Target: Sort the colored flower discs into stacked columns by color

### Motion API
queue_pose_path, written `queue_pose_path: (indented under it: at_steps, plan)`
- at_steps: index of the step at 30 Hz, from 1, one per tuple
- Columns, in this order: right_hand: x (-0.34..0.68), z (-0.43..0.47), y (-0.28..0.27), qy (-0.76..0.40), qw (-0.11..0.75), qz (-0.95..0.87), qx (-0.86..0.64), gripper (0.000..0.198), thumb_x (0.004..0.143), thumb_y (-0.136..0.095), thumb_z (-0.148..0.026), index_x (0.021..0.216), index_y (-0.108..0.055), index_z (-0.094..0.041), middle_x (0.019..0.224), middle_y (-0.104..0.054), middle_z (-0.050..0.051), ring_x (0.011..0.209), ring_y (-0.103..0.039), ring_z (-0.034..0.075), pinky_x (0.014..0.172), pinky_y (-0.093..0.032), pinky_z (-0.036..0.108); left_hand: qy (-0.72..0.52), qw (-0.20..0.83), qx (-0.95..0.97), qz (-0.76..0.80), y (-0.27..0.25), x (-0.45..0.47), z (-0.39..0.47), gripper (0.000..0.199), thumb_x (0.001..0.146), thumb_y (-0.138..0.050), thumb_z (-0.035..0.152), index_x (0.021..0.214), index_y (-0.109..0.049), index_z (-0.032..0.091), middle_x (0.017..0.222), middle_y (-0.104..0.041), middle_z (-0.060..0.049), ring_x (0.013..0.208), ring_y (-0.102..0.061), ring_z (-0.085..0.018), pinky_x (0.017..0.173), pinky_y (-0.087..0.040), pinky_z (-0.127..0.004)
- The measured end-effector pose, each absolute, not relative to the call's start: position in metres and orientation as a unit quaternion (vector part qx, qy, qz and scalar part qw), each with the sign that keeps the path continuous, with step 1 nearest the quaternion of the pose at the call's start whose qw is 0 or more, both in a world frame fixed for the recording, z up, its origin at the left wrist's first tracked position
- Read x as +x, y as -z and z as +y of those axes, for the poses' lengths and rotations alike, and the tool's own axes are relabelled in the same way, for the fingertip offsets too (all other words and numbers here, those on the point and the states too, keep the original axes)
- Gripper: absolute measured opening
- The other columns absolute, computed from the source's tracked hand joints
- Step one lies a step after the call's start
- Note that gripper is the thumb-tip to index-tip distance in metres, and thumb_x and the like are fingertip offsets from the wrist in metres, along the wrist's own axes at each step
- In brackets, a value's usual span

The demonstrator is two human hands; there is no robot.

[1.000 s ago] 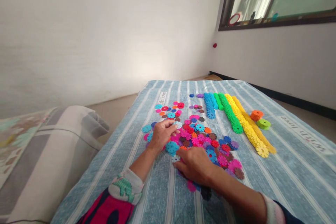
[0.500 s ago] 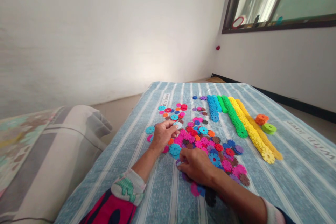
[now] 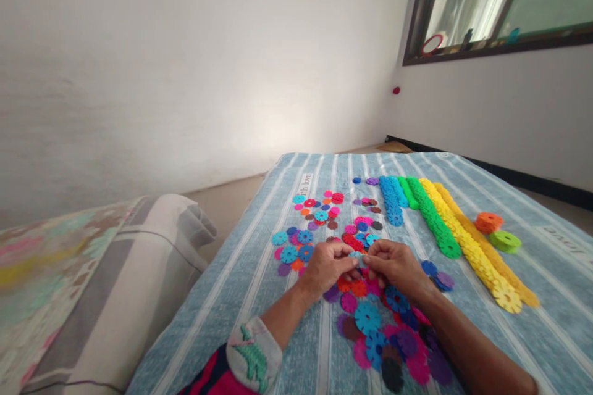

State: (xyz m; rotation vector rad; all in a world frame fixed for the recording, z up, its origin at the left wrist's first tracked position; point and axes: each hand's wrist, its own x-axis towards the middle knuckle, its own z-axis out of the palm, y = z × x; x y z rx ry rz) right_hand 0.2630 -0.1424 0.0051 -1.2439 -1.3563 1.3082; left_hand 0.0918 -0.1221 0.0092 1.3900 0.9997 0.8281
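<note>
Both hands meet over a loose pile of flower-shaped plastic discs (image 3: 368, 318). My left hand (image 3: 327, 268) is closed, its thumb and fingertips pinching a light blue disc (image 3: 356, 255). From the other side, my right hand (image 3: 397, 266) grips the same piece with thumb and index finger, and its fingers partly cover it. Pink, red, orange, blue, purple and brown discs lie beneath and around the hands. Some of the pile is hidden behind the wrists.
On the striped cloth (image 3: 222, 308) at the right lie long overlapping rows of blue, green (image 3: 433, 219), yellow (image 3: 467, 247) and amber discs. Orange (image 3: 488, 222) and lime (image 3: 504, 241) stacks sit beside them. A rolled grey-and-white bundle (image 3: 162, 259) stands at the left, near a white wall.
My left hand has moved right with the light blue disc. My right hand has left the near part of the pile and now meets it there. The view has shifted left.
</note>
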Motion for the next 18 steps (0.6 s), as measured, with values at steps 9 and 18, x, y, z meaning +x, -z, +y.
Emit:
queue_pose_path:
  at_steps: [9, 18]
  plan:
    - [0.2561, -0.1446, -0.0032, -0.529, 0.415, -0.542, -0.505, 0.031, 0.068, -0.064, -0.050, 0.066, -0.052, -0.021, 0.049, -0.060, -0.004, 0.036, -0.049, 0.011, 0.038, -0.035, 0.022, -0.362, 0.600, 0.578, 0.418, -0.0115, 0.0942, -0.1273, 0.013, 0.068, -0.069, 0.025, 0.074, -0.068, 0.014, 0.059, -0.068, -0.001, 0.052, -0.062, -0.012, 0.053, -0.049, -0.022]
    - [0.2638, -0.1400, -0.0002, -0.481, 0.456, -0.538, -0.521, 0.032, 0.072, -0.062, -0.051, 0.070, -0.056, -0.020, 0.051, -0.060, -0.002, 0.040, -0.049, 0.011, 0.041, -0.035, 0.023, -0.398, 0.581, 0.547, 0.451, -0.0169, 0.0896, -0.1208, 0.014, 0.067, -0.067, 0.023, 0.078, -0.068, 0.014, 0.057, -0.069, -0.002, 0.051, -0.063, -0.013, 0.051, -0.048, -0.023]
